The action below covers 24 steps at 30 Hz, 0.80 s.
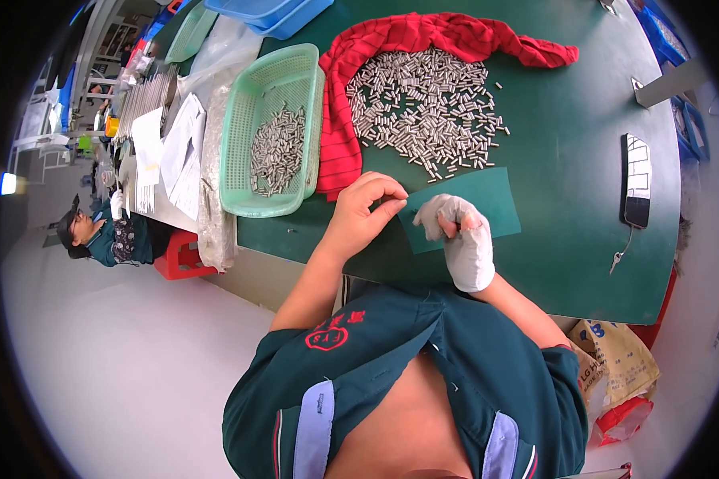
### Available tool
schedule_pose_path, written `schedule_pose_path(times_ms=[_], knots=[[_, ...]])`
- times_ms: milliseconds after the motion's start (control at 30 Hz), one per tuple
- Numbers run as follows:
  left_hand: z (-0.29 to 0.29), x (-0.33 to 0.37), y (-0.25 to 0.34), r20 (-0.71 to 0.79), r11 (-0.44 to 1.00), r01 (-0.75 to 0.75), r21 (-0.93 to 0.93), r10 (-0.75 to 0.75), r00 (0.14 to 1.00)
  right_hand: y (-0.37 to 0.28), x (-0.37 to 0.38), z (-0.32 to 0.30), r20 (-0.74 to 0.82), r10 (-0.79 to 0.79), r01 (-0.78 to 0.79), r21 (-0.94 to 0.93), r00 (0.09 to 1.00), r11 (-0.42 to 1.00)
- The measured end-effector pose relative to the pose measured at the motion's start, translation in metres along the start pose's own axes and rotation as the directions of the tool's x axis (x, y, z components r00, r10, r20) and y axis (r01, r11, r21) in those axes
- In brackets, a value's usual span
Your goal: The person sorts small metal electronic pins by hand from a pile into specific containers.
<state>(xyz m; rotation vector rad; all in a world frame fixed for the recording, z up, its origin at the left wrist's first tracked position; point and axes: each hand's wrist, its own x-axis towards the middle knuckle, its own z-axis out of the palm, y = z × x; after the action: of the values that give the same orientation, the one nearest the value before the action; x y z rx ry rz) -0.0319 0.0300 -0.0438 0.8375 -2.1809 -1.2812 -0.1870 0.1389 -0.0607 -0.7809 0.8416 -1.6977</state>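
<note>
- Silver cylindrical metal pins (425,108), loose on green counter (575,263), long axes mixed: one o'clock from left hand (365,211), twelve from right hand (462,239), right marginally nearer.
- Left, bare: grip nearly together, contents indiscernible.
- Right, white-gloved: curled over green sheet (499,203), grip closure indiscernible.

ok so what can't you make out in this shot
- Left hand, head view: anything pinched at its fingertips is too small to tell.
- Gloved right hand, head view: the hand itself hides anything inside its curl.
- Metal pieces, head view: too small and crowded to count.
- Blue tubs, head view: cut off by the top edge.
</note>
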Motion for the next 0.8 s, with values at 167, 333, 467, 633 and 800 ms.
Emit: schedule_pose_path(times_ms=[167, 333, 467, 633, 800], knots=[[0.004, -0.004, 0.006, 0.106, 0.892, -0.231, 0.388, 0.206, 0.973, -0.001, 0.014, -0.001, -0.097, 0.057, -0.029, 0.265, 0.994, 0.964], [0.012, -0.003, 0.009, 0.157, 0.883, -0.213, 0.419, 0.16, 0.974, -0.008, 0.018, -0.002, -0.105, 0.048, -0.009, 0.336, 0.993, 0.942], [0.013, -0.005, 0.008, 0.162, 0.898, -0.189, 0.396, 0.134, 0.978, -0.017, 0.018, 0.0, -0.095, 0.055, -0.02, 0.335, 0.994, 0.942], [0.015, -0.011, 0.005, 0.091, 0.905, -0.127, 0.405, 0.099, 0.991, -0.02, 0.02, 0.005, -0.097, 0.069, -0.035, 0.315, 0.993, 0.948], [0.018, -0.014, 0.0, 0.046, 0.877, -0.155, 0.454, 0.151, 0.988, -0.015, 0.024, 0.004, -0.112, 0.124, -0.086, 0.298, 0.986, 0.951]])
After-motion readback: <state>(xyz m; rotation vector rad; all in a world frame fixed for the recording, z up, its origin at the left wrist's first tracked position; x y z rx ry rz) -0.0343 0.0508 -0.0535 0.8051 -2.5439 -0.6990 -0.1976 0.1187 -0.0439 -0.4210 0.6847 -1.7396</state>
